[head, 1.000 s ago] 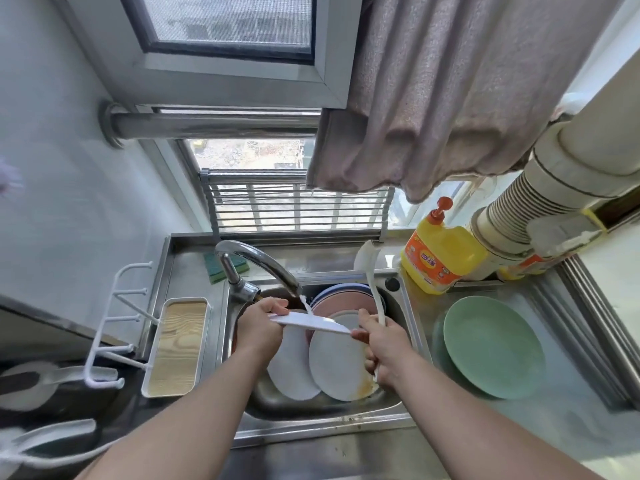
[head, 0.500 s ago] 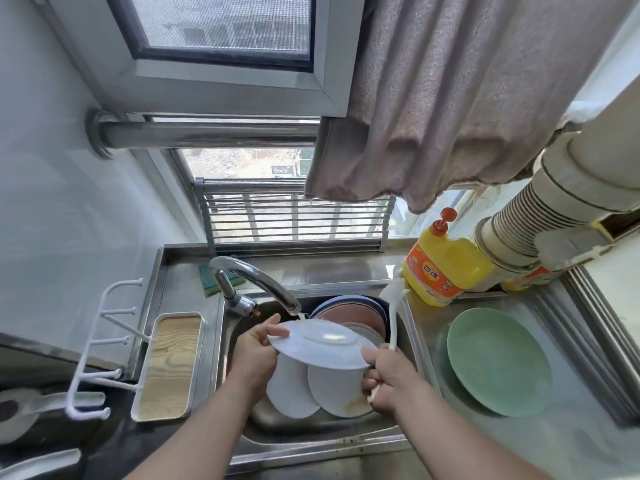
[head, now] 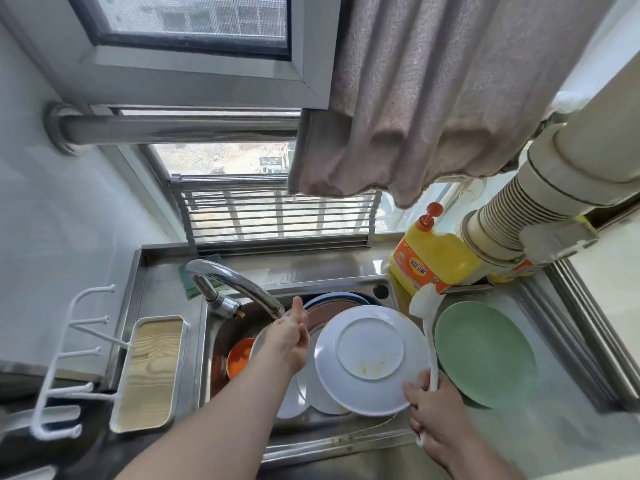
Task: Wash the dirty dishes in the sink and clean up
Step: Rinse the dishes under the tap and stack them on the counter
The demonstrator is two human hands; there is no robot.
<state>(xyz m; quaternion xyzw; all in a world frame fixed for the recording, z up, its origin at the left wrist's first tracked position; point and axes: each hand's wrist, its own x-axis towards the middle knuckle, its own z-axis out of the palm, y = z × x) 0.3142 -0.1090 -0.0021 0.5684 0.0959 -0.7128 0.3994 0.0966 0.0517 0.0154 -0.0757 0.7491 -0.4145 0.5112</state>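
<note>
My right hand (head: 433,407) pinches the lower right rim of a white plate (head: 370,358) and grips the handle of a white dish brush (head: 424,301) together with it. The plate is tilted over the sink (head: 332,441), its underside towards me with a few yellowish specks. My left hand (head: 291,336) is off the plate, fingers straight, just below the faucet (head: 235,282) spout. Under the plate, more white plates (head: 322,400) lean in the basin. Blue and pink dishes (head: 332,304) stand at the back, and an orange bowl (head: 240,358) lies at the left.
A green plate (head: 485,355) lies on the steel counter right of the sink. Behind it stand a yellow detergent bottle (head: 433,261) and a ribbed duct (head: 519,209). A wood-lined tray (head: 150,372) and a white hook rack (head: 69,358) are at the left. A curtain (head: 433,98) hangs overhead.
My left hand has let go of the plate and moved up to the faucet spout. The plate has shifted right and tipped its underside towards me, held by my right hand alone.
</note>
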